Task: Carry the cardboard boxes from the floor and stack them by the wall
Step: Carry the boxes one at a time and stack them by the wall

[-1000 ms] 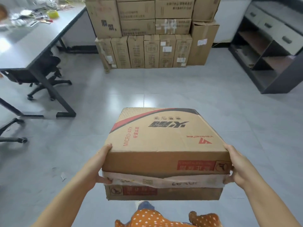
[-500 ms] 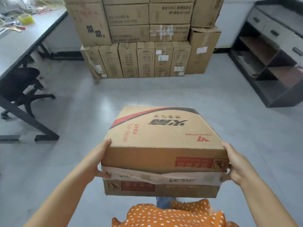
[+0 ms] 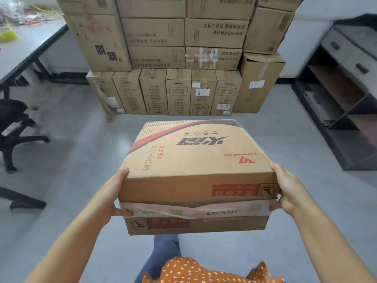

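I hold a flat cardboard box with red and black print and "MICRO-ATX" on its top, level in front of my chest. White tape runs around its near side. My left hand grips the box's left side and my right hand grips its right side, thumbs on the top edge. Straight ahead a stack of cardboard boxes stands against the wall, a row of narrow upright boxes at the bottom and larger ones above. The stack's top is out of frame.
A grey table with black legs stands at the left, with a black office chair beside it. A dark shelf unit with drawers lines the right side. Grey tiled floor lies between me and the stack.
I have walked forward with the box; the stack by the wall is much nearer and larger in view. The table and chair have slid off to the left. My grip is unchanged.
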